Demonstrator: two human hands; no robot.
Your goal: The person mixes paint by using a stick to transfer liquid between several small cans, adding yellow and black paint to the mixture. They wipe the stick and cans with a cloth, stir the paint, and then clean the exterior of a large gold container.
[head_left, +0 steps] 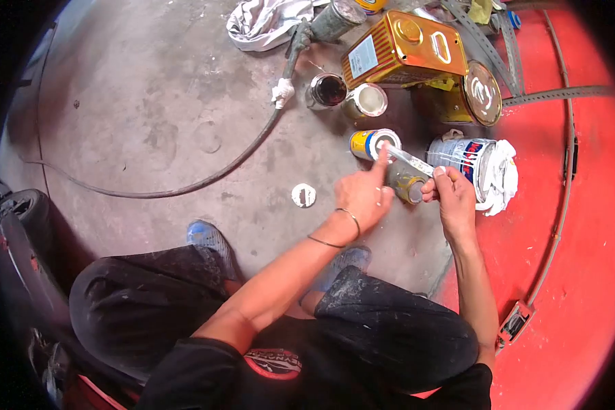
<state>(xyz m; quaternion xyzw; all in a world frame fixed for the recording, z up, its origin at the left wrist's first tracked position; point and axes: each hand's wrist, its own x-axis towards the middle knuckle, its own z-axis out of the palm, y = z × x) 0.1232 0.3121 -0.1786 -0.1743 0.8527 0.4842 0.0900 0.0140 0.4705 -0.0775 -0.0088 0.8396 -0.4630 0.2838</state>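
My right hand (pixel 454 195) pinches one end of a flat, whitish-smeared strip (pixel 413 162). The strip's other end lies over the mouth of a small yellow and blue can (pixel 361 145). My left hand (pixel 365 198) has its index finger stretched out to the strip's far end, its other fingers curled; white specks show on its skin. Below the strip stands another small can with a yellow label (pixel 408 188). A larger white-smeared can (pixel 461 156) with white cloth (pixel 502 179) on it is just beyond my right hand.
An orange tin (pixel 406 51), a dark-filled can (pixel 327 89), a pale-filled can (pixel 370 100) and a large round can (pixel 483 93) stand farther back. A hose (pixel 219 183) curves across the floor. A white round piece (pixel 303 195) lies left of my hands.
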